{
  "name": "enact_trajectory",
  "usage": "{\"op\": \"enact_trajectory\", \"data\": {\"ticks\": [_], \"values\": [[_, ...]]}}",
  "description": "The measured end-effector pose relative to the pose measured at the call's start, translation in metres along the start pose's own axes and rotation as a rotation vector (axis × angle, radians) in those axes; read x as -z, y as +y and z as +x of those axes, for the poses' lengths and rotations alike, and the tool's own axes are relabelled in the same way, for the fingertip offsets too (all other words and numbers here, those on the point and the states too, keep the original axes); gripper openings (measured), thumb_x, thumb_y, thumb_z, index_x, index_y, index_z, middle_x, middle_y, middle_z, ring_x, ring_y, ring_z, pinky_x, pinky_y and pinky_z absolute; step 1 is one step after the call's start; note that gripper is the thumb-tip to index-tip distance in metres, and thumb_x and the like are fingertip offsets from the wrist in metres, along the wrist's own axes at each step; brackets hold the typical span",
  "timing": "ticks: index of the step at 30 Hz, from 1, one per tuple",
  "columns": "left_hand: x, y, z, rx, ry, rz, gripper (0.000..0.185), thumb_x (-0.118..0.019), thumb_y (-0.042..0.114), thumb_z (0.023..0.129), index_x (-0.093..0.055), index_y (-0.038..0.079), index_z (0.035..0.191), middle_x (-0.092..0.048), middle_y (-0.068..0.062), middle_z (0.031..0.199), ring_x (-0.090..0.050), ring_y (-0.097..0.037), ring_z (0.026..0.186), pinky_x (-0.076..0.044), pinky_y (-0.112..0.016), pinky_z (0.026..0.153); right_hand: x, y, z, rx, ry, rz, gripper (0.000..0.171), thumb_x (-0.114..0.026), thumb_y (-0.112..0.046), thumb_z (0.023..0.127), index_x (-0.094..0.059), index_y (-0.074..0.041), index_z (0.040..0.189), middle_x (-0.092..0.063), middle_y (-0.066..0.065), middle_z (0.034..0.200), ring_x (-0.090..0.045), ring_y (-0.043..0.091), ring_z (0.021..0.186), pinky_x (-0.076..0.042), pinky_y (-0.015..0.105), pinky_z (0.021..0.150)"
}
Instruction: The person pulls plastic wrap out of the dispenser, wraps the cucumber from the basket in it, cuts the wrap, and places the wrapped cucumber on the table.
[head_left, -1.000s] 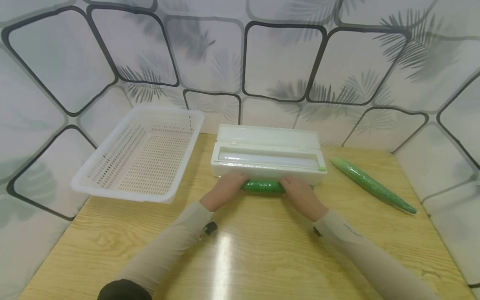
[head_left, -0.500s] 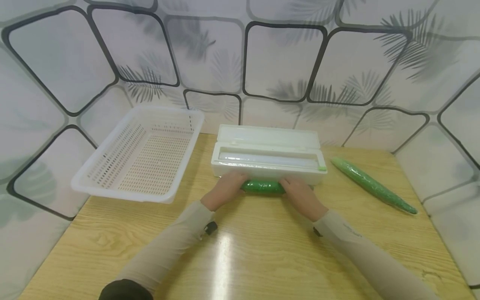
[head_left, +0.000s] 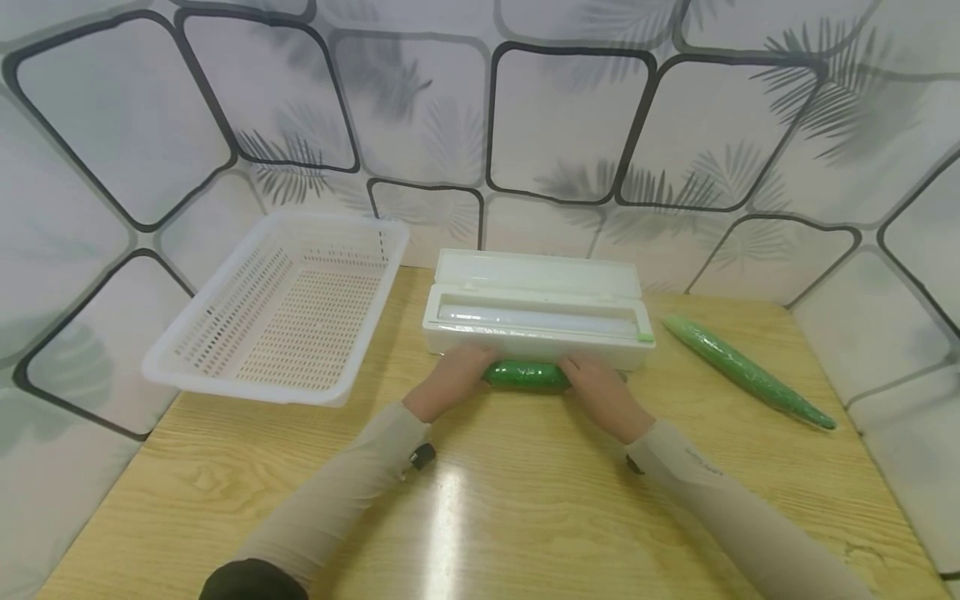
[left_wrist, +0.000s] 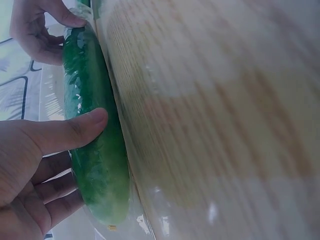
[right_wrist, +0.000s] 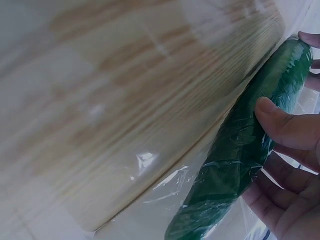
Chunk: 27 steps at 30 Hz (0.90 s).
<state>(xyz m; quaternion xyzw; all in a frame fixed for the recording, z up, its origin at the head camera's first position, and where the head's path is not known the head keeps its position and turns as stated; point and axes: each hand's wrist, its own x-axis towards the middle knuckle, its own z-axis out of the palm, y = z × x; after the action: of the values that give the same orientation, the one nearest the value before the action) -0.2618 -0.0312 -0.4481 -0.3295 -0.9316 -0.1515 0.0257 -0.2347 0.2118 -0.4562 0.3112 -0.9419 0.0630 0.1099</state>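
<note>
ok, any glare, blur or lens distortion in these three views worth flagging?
Head view: wide-angle bending at the edges, and a bright glare streak on the light wooden table. Left wrist view: the table is smeared, the film-wrapped green cucumber and left hand sharper. Right wrist view: the table is soft and washed out, with glints on the clear plastic film by the right hand.

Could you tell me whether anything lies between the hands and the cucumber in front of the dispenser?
Only clear cling film. The left hand and right hand each grip an end of the cucumber through the film wrapped around it; nothing else comes between them.
</note>
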Motion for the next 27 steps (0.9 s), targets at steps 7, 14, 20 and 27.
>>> {"op": "enact_trajectory", "data": {"ticks": [7,14,20,27], "values": [[-0.0006,-0.0001,0.0004,0.013,-0.02,-0.021,0.038,-0.074,-0.001,0.07,-0.062,0.006,0.106,-0.068,-0.01,0.103,-0.063,-0.026,0.1,-0.049,-0.038,0.094,-0.0014,0.0004,0.0002,-0.011,-0.014,0.005,0.048,-0.077,-0.004,0.072,-0.056,0.003,0.115,-0.063,0.016,0.11,-0.061,0.031,0.103,-0.05,0.042,0.093],[-0.0019,-0.002,0.0004,0.024,-0.036,-0.052,0.04,-0.073,0.0,0.072,-0.061,0.005,0.111,-0.067,-0.011,0.108,-0.061,-0.027,0.104,-0.047,-0.039,0.098,-0.0033,0.0016,0.0001,-0.01,-0.016,0.001,0.05,-0.077,-0.005,0.072,-0.056,0.004,0.117,-0.063,0.017,0.112,-0.061,0.032,0.104,-0.05,0.042,0.094],[-0.0032,-0.004,-0.0019,0.015,-0.048,-0.088,0.044,-0.07,-0.001,0.076,-0.058,0.003,0.118,-0.062,-0.013,0.116,-0.057,-0.028,0.11,-0.045,-0.039,0.101,-0.0047,0.0032,-0.0018,0.001,-0.006,0.005,0.053,-0.078,-0.006,0.071,-0.056,0.004,0.118,-0.061,0.019,0.113,-0.061,0.032,0.103,-0.051,0.041,0.092],[-0.0036,-0.0047,-0.0031,0.006,-0.04,-0.111,0.045,-0.075,0.005,0.072,-0.061,0.003,0.115,-0.056,-0.012,0.117,-0.054,-0.025,0.109,-0.046,-0.036,0.1,-0.0033,0.0043,-0.0023,0.015,0.005,0.033,0.051,-0.078,-0.006,0.072,-0.057,0.003,0.118,-0.057,0.017,0.108,-0.061,0.029,0.096,-0.054,0.039,0.084]]}}
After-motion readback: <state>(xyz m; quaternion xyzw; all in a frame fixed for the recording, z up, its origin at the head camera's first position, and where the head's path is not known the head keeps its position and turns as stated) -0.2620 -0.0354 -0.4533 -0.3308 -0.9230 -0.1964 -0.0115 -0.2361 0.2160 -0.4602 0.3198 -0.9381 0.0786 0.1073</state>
